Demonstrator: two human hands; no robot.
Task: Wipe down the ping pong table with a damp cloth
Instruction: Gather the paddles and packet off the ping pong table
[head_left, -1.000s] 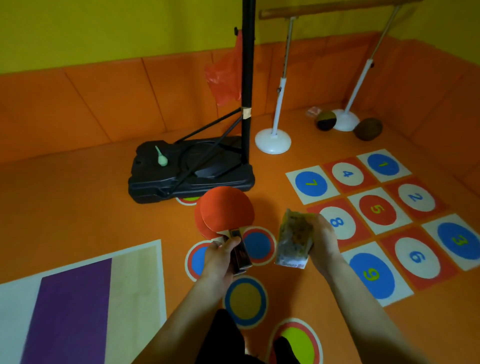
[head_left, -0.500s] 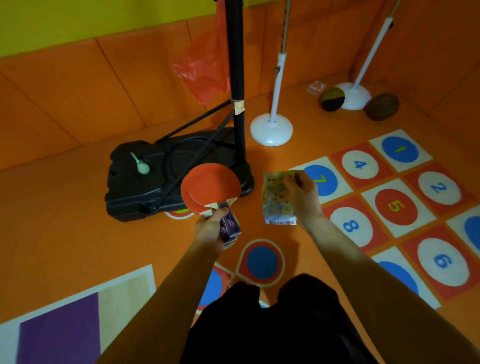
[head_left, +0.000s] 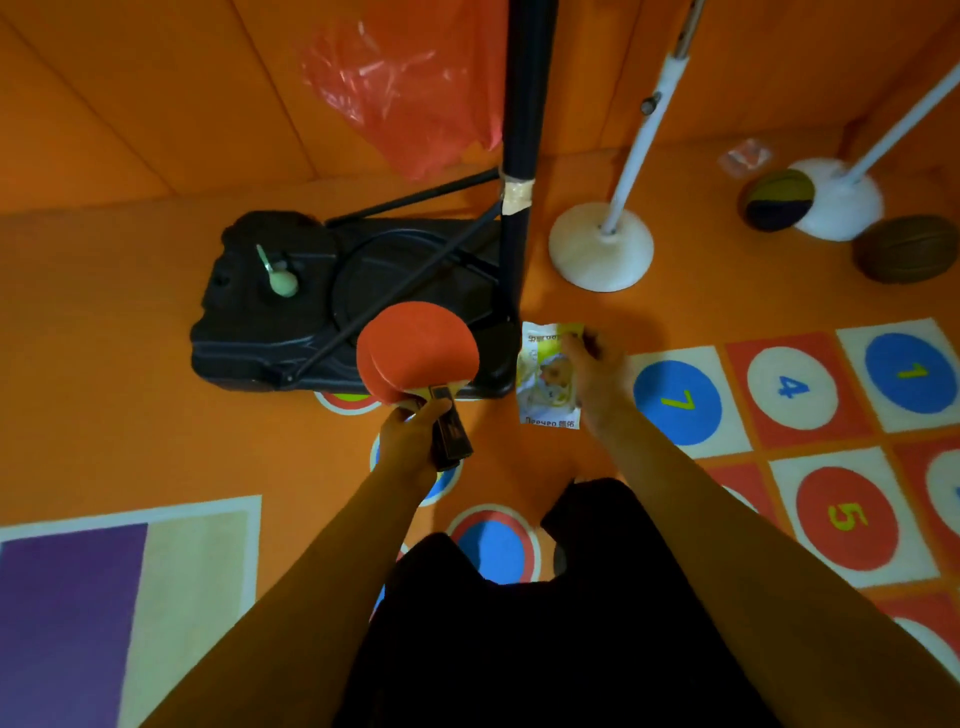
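Gripping red paddles (head_left: 415, 358) in the left hand (head_left: 410, 441), the right hand (head_left: 597, 379) pinches a wipe packet (head_left: 545, 384) just beside them.

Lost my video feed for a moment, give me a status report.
Left hand gripping two red paddles by the handles. Right hand pinching a printed packet. No ping pong table in view; black hoop base ahead.

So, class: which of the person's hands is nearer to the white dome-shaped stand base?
Right. The right hand, holding a wipes packet, sits just below the white stand base. The left hand, gripping two red paddles, is farther down-left.
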